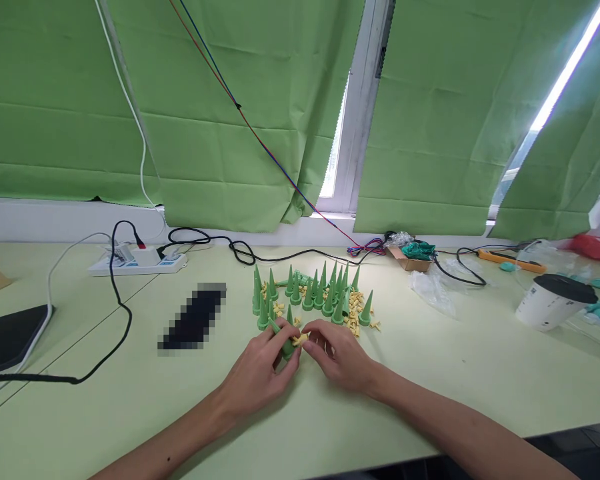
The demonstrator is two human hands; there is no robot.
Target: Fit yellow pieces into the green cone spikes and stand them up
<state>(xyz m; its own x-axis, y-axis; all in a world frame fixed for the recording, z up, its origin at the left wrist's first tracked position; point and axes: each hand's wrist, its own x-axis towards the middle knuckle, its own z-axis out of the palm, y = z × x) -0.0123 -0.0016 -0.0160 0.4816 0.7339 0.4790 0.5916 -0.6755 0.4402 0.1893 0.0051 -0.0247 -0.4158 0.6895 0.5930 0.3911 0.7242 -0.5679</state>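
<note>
My left hand (266, 360) is closed round a green cone (286, 349), whose tip leans up to the left between my fingers. Close against it, my right hand (341, 357) pinches a small yellow piece (300, 340) with thumb and forefinger, touching the cone's side. Just beyond my hands, several green cones (319, 293) stand upright on flat round bases. Loose yellow pieces (354, 319) are heaped among and beside them, mostly to the right. One cone (365, 311) stands apart at the right end of the group.
A power strip (135, 263) with black and white cables lies at the back left, near a pixelated dark object (195, 319). At the right are a lidded paper cup (555, 303), a small cardboard box (410, 260), clear plastic (433, 290) and an orange cutter (513, 261).
</note>
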